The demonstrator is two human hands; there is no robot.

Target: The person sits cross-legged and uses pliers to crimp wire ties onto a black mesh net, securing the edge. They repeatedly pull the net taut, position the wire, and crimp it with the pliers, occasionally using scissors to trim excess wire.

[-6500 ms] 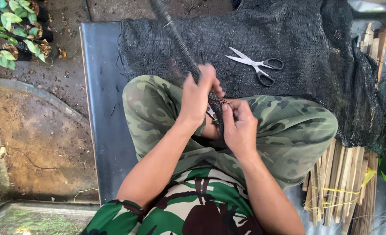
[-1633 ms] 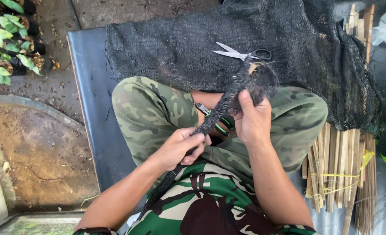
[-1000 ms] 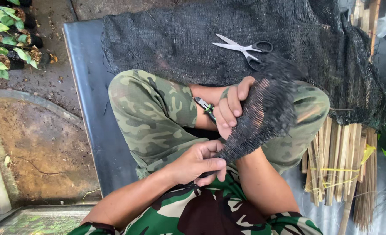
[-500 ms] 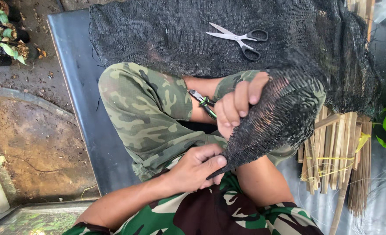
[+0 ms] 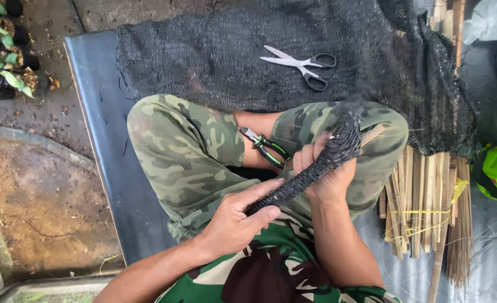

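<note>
Item: stick wrapped in black mesh, held in both hands over the lap.

Left hand (image 5: pixel 234 221) pinches the lower end of the mesh-wrapped stick (image 5: pixel 310 171); right hand (image 5: pixel 324 168) is clenched around its middle. The mesh sits tight along most of the length and looks loose and frayed only at the upper tip, apparently still untied. Just left of the right hand lie green-handled pliers (image 5: pixel 265 147); beyond it, scissors (image 5: pixel 301 63) on the spread black netting (image 5: pixel 215 56); to its right, a bamboo bundle (image 5: pixel 422 207).

Camouflage shirt, camouflage trousers; forearms bare, no gloves.
</note>
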